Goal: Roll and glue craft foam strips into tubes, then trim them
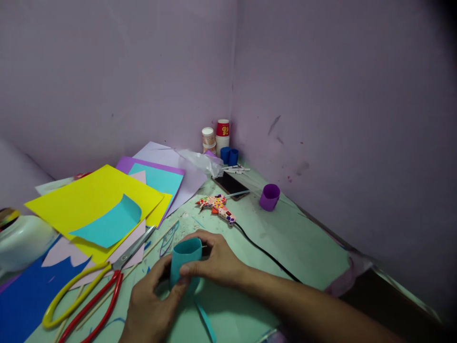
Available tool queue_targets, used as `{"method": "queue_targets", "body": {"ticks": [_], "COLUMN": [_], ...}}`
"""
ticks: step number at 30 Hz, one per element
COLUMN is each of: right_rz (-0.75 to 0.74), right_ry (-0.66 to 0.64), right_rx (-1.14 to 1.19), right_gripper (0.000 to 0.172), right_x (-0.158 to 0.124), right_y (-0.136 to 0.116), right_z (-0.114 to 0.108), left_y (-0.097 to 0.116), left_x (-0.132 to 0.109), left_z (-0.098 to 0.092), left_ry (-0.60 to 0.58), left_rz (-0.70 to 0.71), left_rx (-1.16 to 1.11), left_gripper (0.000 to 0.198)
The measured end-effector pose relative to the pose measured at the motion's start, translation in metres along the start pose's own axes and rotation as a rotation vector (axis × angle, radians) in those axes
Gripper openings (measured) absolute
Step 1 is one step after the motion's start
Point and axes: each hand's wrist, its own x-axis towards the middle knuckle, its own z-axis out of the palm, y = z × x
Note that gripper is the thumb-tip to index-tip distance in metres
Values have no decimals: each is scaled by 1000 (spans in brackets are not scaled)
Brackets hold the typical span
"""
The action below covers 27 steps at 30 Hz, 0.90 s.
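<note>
The left hand (152, 302) and right hand (219, 262) together grasp a teal tube (179, 261), its open end upward; whether its base touches the green surface (285, 243) cannot be told. A narrow teal strip (205, 321) shows just below it. Scissors (123, 259) lie to the left, near overlapping coloured sheets (96, 197). Farther out are a floral glue gun (218, 205), a phone (232, 185) and, rightward, a purple tube (268, 200).
</note>
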Motion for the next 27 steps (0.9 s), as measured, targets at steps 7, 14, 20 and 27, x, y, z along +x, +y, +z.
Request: {"method": "queue_targets", "body": {"ticks": [7, 14, 20, 27], "right_rz": [21, 26, 17, -3], "right_ry": [-62, -59, -86, -90], "right_rx": [17, 2, -8, -41], "right_gripper": [70, 58, 57, 58], "right_x": [3, 4, 4, 3], "right_y": [3, 8, 9, 6], "right_z": [-2, -5, -6, -2], "left_y": [-1, -8, -8, -2], "left_x": [7, 6, 7, 7], "left_z": [-6, -2, -4, -6], "left_ry": [-100, -182, -211, -239], "left_rz": [-91, -25, -21, 17], "left_rx": [-159, -342, -337, -268], "left_gripper": [51, 51, 49, 49]}}
